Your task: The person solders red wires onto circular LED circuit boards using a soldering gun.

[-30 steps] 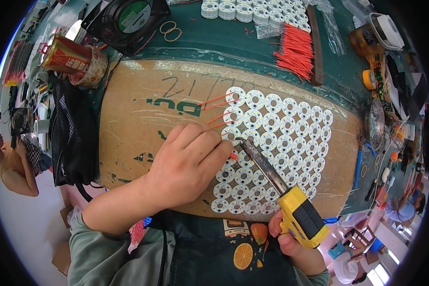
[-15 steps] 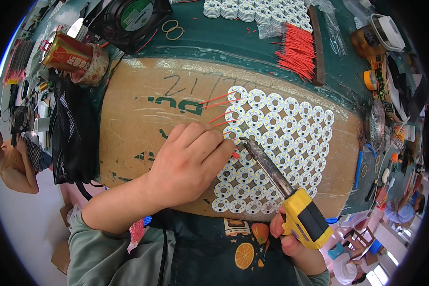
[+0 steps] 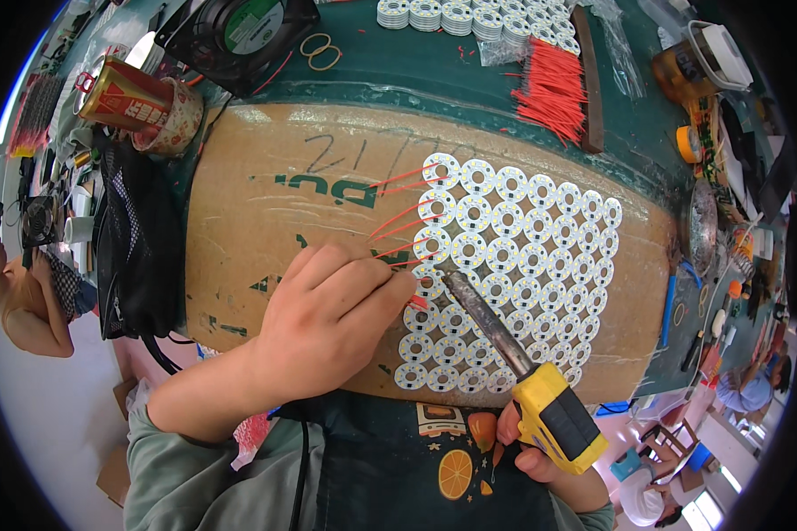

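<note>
My left hand (image 3: 332, 314) rests on a brown cardboard sheet (image 3: 266, 221) and pinches a short red wire (image 3: 419, 303) against a round white LED board (image 3: 429, 285). My right hand (image 3: 540, 456) grips the yellow handle of a soldering iron (image 3: 505, 350); its dark tip points up-left and ends just right of my left fingertips. Many round white LED boards (image 3: 522, 257) lie in rows on the cardboard. Several in the left column have red wires (image 3: 403, 208) sticking out to the left.
A pile of red wires (image 3: 553, 84) and stacks of LED boards (image 3: 469, 16) lie at the back on the green mat. A fan (image 3: 239, 31), a can (image 3: 124, 93), tape roll (image 3: 177, 124) and black mesh bag (image 3: 142, 239) sit at left. Another person (image 3: 18, 292) is at far left.
The soldering iron tip has crept slightly toward my left fingertips. My left hand stays in nearly the same place.
</note>
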